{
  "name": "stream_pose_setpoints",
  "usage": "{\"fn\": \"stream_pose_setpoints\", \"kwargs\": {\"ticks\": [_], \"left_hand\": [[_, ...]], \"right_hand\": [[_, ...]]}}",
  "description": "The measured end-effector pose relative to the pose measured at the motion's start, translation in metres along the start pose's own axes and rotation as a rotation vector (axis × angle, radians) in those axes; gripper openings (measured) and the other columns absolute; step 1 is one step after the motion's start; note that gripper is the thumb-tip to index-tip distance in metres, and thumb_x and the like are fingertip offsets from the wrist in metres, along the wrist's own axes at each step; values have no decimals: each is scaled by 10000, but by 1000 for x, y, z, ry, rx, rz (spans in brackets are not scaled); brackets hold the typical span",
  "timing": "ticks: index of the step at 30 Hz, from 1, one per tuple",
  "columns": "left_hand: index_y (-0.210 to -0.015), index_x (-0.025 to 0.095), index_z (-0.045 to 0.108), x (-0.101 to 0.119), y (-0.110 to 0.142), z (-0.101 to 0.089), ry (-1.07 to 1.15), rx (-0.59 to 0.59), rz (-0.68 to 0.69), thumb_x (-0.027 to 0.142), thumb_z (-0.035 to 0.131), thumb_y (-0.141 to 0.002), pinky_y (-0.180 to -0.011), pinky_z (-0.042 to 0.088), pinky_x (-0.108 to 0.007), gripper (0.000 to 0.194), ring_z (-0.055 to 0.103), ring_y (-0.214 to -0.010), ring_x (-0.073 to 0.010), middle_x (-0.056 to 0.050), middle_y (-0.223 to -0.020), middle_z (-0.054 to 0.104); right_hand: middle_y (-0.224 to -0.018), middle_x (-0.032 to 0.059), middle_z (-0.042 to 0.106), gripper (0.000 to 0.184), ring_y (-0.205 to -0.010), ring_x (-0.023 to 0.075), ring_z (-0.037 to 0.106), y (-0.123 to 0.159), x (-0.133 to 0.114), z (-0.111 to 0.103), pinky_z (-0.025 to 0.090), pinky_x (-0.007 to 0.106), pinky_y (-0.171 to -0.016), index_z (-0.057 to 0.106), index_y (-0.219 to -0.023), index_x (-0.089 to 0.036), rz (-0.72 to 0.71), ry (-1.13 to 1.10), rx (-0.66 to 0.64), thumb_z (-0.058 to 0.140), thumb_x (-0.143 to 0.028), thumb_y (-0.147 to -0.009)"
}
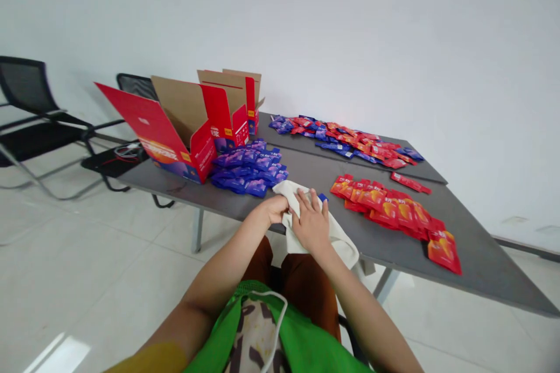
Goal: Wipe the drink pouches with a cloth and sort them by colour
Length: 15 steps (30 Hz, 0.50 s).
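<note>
Left grip: closed around a fold at the top of a cream canvas tote bag, as far as I can read it from this end of the link. Right grip: half open, fingers spread over the cloth; whether they pinch anything I cannot tell. Just past those fingers, a blue sachet shows at the bag's upper edge; I cannot tell if it sits inside the mouth or behind it.

Bag position: at the near edge of the grey table, its lower part hanging off toward the person's lap. I judge it light, soft and limp, so I would take hold along the top hem or a handle rather than the slack body.

Right of the bag: a loose spread of red sachets, glossy and likely slippery. Left of it: a heaped pile of purple sachets, close beside an open red-printed carton with flaps raised. Beyond, on a second grey table, red and blue sachets lie in rows. Off the left end: black mesh chairs.
</note>
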State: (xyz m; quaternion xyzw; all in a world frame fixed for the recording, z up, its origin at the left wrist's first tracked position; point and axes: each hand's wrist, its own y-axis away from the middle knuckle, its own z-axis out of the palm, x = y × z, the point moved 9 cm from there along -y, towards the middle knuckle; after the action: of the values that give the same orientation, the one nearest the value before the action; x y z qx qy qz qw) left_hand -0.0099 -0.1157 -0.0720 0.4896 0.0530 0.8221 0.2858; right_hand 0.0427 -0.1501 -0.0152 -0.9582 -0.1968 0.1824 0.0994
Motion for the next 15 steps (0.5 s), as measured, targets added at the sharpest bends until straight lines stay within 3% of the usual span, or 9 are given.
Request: {"fn": "stream_pose_setpoints", "kwargs": {"ticks": [4, 8, 15], "left_hand": [[-955, 84, 689, -3, 5, -6, 19, 45, 40, 32, 610, -684, -585, 507, -248, 287, 658, -601, -158, -82, -731, 709], [-864, 56, 698, -8, 12, -8, 47, 136, 52, -27, 548, -711, -600, 520, -259, 230, 648, -559, -155, -91, -673, 696], [-927, 55, 695, -18, 20, -6, 147, 168, 54, -97, 487, -717, -716, 559, -303, 332, 693, -670, -184, -118, -766, 721]], "right_hand": [[-1548, -11, 299, 529, -1468, 205, 82, -5, 9, 12, 72, 522, -1164, 332, -1486, -254, 0, 69, -135, 240, -383, -981], [-1558, 8, 271, 563, -1466, 190, 96, -26, 36, 24, 82, 549, -1159, 266, -1510, -218, 70, 45, -314, 164, -407, -990], [-1581, 19, 185, 566, -1471, 207, 21, -41, 57, 29, 5, 588, -1147, 193, -1528, -205, 134, 25, -407, 194, -386, -991]]}}
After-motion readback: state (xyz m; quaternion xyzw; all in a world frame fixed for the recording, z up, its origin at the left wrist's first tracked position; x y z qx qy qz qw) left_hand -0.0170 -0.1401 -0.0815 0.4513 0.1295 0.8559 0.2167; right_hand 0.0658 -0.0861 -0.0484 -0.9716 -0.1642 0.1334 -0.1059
